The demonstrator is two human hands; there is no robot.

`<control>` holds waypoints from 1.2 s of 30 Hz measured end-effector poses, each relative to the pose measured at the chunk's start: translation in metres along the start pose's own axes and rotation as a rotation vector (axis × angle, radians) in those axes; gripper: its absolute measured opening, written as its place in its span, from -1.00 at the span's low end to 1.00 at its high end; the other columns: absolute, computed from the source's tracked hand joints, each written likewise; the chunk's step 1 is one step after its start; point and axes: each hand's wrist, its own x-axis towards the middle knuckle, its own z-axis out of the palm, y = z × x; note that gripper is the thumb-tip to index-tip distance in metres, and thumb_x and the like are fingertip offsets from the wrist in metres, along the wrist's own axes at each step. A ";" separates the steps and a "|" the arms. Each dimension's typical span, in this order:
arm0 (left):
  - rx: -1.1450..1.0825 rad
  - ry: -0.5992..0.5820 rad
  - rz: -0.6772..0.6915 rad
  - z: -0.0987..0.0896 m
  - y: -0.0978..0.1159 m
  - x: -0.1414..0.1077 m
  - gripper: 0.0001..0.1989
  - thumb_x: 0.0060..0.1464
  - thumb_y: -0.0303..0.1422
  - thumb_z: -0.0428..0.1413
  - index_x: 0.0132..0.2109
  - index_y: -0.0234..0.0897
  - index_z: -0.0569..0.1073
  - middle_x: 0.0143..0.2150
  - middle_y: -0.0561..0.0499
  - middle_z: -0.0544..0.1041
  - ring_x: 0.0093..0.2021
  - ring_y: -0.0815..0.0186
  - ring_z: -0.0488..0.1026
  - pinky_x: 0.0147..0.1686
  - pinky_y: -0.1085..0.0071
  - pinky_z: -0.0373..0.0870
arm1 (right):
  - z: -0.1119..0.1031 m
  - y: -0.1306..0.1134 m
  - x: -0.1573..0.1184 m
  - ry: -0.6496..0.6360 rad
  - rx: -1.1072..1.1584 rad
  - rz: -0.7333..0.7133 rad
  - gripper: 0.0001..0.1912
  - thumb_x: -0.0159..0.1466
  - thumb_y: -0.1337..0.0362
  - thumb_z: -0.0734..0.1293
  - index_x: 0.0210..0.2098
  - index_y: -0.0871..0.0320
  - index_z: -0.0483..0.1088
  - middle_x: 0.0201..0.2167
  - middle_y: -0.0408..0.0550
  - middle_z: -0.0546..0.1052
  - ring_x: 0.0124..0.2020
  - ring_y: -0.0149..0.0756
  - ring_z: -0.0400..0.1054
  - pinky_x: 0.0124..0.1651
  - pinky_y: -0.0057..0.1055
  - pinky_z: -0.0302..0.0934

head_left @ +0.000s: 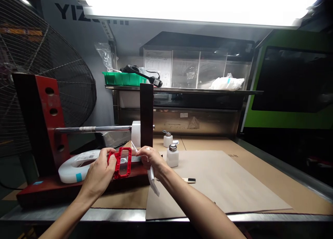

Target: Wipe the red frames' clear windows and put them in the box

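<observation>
My left hand [101, 168] is closed on a red plastic frame [129, 162] with a rectangular opening, held up in front of the dark red stand. Just right of it, my right hand [152, 159] is closed on a white cloth or tissue [152, 181] that hangs down below the palm. A thin white strip or stick [134, 146] sticks out from the right fingertips; whether it is part of the cloth, I cannot tell. Behind my left hand lies a large roll of clear film [70, 171] on the stand's base.
The stand [50, 103] carries a metal rod [111, 128] with a white roll [136, 133]. Two white pump bottles [172, 157] stand on the cardboard-covered table [221, 183], near a brush [191, 180]. A shelf [187, 90] behind holds a green bin [122, 78]. A large fan [67, 65] is at left.
</observation>
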 end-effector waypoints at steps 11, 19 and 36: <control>-0.186 0.023 0.028 0.020 0.001 -0.003 -0.59 0.05 0.09 -0.15 -0.22 -0.13 0.28 -0.42 0.02 0.49 -0.48 0.15 0.47 -0.46 0.30 0.35 | 0.003 0.024 -0.042 -0.072 0.010 0.069 -0.91 -0.13 0.36 0.37 -0.64 0.16 0.34 -0.89 -0.37 0.10 -0.80 -0.58 -0.21 -0.71 -0.49 -0.40; -0.276 0.009 0.069 0.024 0.009 -0.009 -0.58 -0.02 0.08 -0.01 -0.22 -0.17 0.32 -0.42 0.03 0.51 -0.56 0.21 0.45 -0.56 0.34 0.37 | -0.002 0.021 -0.054 -0.095 -0.033 0.133 -0.92 -0.14 0.40 0.37 -0.64 0.18 0.36 -0.88 -0.37 0.11 -0.79 -0.59 -0.20 -0.71 -0.50 -0.39; -0.315 0.052 0.123 0.028 0.007 -0.007 -0.52 -0.19 0.03 0.19 -0.22 -0.18 0.31 -0.27 -0.04 0.51 -0.29 0.12 0.51 -0.29 0.21 0.45 | -0.010 0.026 -0.052 -0.050 -0.121 0.107 -0.93 -0.13 0.33 0.37 -0.65 0.18 0.38 -0.88 -0.36 0.09 -0.79 -0.57 -0.21 -0.70 -0.49 -0.39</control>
